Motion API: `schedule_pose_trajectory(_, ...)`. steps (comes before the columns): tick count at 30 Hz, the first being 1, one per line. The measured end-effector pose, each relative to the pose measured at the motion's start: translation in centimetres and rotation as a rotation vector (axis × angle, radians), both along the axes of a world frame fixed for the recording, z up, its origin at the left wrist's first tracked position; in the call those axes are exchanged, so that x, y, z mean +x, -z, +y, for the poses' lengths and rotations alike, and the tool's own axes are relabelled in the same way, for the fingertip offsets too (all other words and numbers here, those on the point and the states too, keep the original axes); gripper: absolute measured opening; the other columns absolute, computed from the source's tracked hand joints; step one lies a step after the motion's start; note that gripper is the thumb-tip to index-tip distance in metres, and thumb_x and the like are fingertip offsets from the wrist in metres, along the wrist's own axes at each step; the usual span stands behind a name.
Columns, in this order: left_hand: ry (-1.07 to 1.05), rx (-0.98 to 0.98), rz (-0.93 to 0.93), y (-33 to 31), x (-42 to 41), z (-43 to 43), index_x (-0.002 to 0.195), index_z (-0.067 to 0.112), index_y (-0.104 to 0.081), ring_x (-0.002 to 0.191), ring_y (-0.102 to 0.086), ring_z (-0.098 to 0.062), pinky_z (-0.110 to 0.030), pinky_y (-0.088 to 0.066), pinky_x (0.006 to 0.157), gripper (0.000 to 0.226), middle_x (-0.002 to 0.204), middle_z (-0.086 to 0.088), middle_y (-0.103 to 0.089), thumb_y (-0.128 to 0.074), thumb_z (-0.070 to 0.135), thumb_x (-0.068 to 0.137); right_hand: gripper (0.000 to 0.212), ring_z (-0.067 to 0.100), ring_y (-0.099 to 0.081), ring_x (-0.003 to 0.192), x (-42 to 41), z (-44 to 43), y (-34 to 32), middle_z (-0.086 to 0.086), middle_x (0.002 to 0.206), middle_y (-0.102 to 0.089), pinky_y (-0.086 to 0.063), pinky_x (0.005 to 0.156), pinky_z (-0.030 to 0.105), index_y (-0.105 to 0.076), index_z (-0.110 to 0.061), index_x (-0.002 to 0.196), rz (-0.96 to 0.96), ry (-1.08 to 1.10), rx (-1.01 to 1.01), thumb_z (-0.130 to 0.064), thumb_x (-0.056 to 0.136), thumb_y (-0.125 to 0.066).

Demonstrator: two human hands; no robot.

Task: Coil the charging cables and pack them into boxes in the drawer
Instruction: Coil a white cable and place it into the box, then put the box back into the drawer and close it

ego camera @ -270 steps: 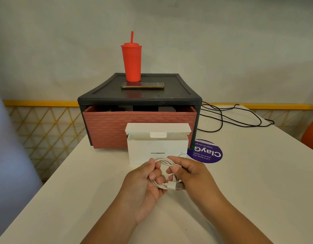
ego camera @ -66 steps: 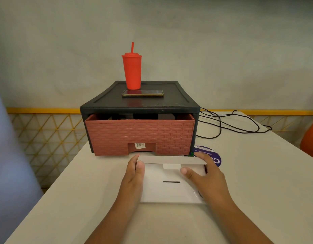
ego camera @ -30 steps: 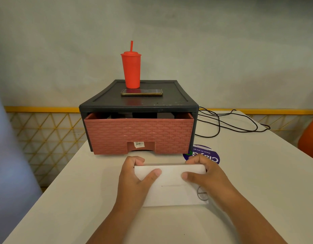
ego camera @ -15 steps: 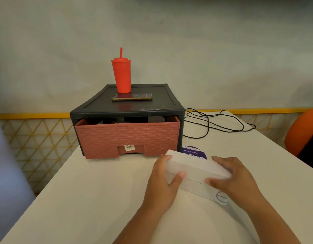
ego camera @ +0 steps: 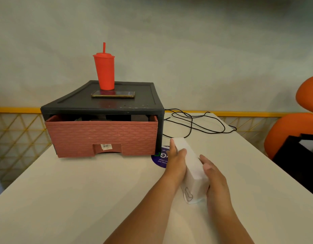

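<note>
The white box (ego camera: 189,161) (lid closed) rests on the bench (ego camera: 82,199) just right of the pink drawer (ego camera: 103,136), its near end toward the person. The left grip (ego camera: 176,160) clasps its left side and the right grip (ego camera: 214,178) its right side, thumbs on top.

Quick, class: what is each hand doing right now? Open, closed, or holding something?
Left hand: holding the box, thumb on top.
Right hand: holding the same box from the other side.
</note>
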State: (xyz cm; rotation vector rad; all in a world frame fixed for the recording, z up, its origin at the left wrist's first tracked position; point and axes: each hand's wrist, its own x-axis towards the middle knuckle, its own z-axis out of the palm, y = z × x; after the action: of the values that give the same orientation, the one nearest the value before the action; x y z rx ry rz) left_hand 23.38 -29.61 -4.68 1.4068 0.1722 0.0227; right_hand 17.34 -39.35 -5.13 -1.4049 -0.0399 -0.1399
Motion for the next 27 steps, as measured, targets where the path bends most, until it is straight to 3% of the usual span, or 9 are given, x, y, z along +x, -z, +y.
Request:
schedule_pose_trajectory(3, -0.027, -0.010, 0.054, -0.5, 0.0, 0.1, 0.147, 0.037, -0.012, 0.118, -0.047, -0.020, -0.034, -0.043, 0.090, 0.057, 0.140, -0.002, -0.039, -0.038, 0.030, 0.097, 0.037, 0.018, -0.064, 0.105, 0.8, -0.6, 0.1, 0.000, 0.113, -0.068, -0.046, 0.092, 0.038, -0.063, -0.021, 0.116, 0.158, -0.181, 0.236, -0.036, 0.092, -0.039)
schedule_pose_trajectory(7, -0.038, -0.019, 0.092, -0.2, -0.3, 0.2, 0.147, 0.035, -0.013, 0.121, -0.046, -0.019, -0.035, -0.041, 0.097, 0.063, 0.137, 0.002, -0.040, -0.044, 0.040, 0.093, 0.039, 0.023, -0.063, 0.107, 1.4, -0.8, 0.5, 0.003, 0.113, -0.068, -0.045, 0.095, 0.042, -0.064, -0.022, 0.115, 0.194, -0.228, 0.242, -0.039, 0.093, -0.038)
schedule_pose_trajectory(10, -0.005, 0.017, 0.114, -0.2, -0.7, 0.4, 0.145, 0.034, -0.018, 0.124, -0.043, -0.018, -0.037, -0.037, 0.103, 0.068, 0.147, 0.001, -0.034, -0.046, 0.047, 0.085, 0.039, 0.024, -0.062, 0.108, 1.2, -0.5, 0.3, 0.004, 0.113, -0.068, -0.043, 0.098, 0.045, -0.066, -0.022, 0.113, 0.166, -0.248, 0.226, -0.039, 0.093, -0.037)
schedule_pose_trajectory(14, -0.092, 0.007, 0.096, -1.0, -1.7, 1.7, 0.146, 0.027, -0.021, 0.111, -0.048, -0.015, -0.027, -0.034, 0.083, 0.057, 0.130, 0.001, -0.044, -0.044, 0.036, 0.095, 0.036, 0.014, -0.060, 0.107, 1.1, -1.0, 0.2, -0.006, 0.115, -0.066, -0.047, 0.083, 0.034, -0.063, -0.026, 0.113, 0.198, -0.164, 0.189, -0.044, 0.092, -0.040)
schedule_pose_trajectory(17, -0.290, -0.139, 0.073, -2.0, -2.5, 5.0, 0.130, 0.023, -0.041, 0.082, -0.053, -0.008, -0.023, -0.041, 0.067, 0.037, 0.101, 0.004, -0.055, -0.046, 0.034, 0.095, 0.040, 0.012, -0.048, 0.122, 1.3, -1.5, 0.2, -0.010, 0.129, -0.056, -0.037, 0.102, 0.035, -0.057, -0.026, 0.123, 0.182, -0.076, 0.134, -0.045, 0.093, -0.038)
schedule_pose_trajectory(19, -0.467, -0.283, 0.108, -2.6, -2.8, 7.8, 0.126, 0.019, -0.046, 0.092, -0.054, -0.014, -0.031, -0.046, 0.086, 0.036, 0.108, -0.002, -0.057, -0.047, 0.037, 0.095, 0.042, 0.011, -0.045, 0.125, 1.4, -1.7, 0.1, -0.009, 0.133, -0.053, -0.032, 0.107, 0.036, -0.054, -0.024, 0.128, 0.159, -0.051, 0.112, -0.042, 0.096, -0.035)
schedule_pose_trajectory(21, -0.597, -0.435, 0.131, -3.2, -3.1, 10.5, 0.134, 0.014, -0.043, 0.110, -0.052, -0.020, -0.034, -0.040, 0.102, 0.049, 0.123, -0.007, -0.053, -0.049, 0.041, 0.093, 0.041, 0.013, -0.045, 0.125, 1.3, -1.7, -0.2, -0.008, 0.133, -0.053, -0.033, 0.105, 0.036, -0.053, -0.023, 0.129, 0.156, -0.056, 0.097, -0.040, 0.096, -0.034)
schedule_pose_trajectory(24, -0.624, -0.664, 0.093, -3.8, -3.1, 13.8, 0.142, 0.010, -0.031, 0.130, -0.042, -0.024, -0.034, -0.035, 0.109, 0.065, 0.142, -0.013, -0.040, -0.052, 0.044, 0.091, 0.038, 0.015, -0.046, 0.124, 1.0, -1.4, -0.4, -0.007, 0.132, -0.053, -0.036, 0.101, 0.035, -0.055, -0.025, 0.126, 0.146, -0.063, 0.053, -0.038, 0.096, -0.035)
schedule_pose_trajectory(27, -0.581, -0.796, 0.046, -4.3, -2.6, 16.0, 0.142, 0.004, -0.027, 0.129, -0.042, -0.026, -0.036, -0.037, 0.107, 0.076, 0.141, -0.016, -0.040, -0.055, 0.049, 0.087, 0.031, 0.015, -0.047, 0.123, 0.9, -1.5, -1.2, -0.005, 0.131, -0.054, -0.035, 0.104, 0.037, -0.057, -0.027, 0.120, 0.051, 0.012, -0.083, -0.033, 0.091, -0.050)
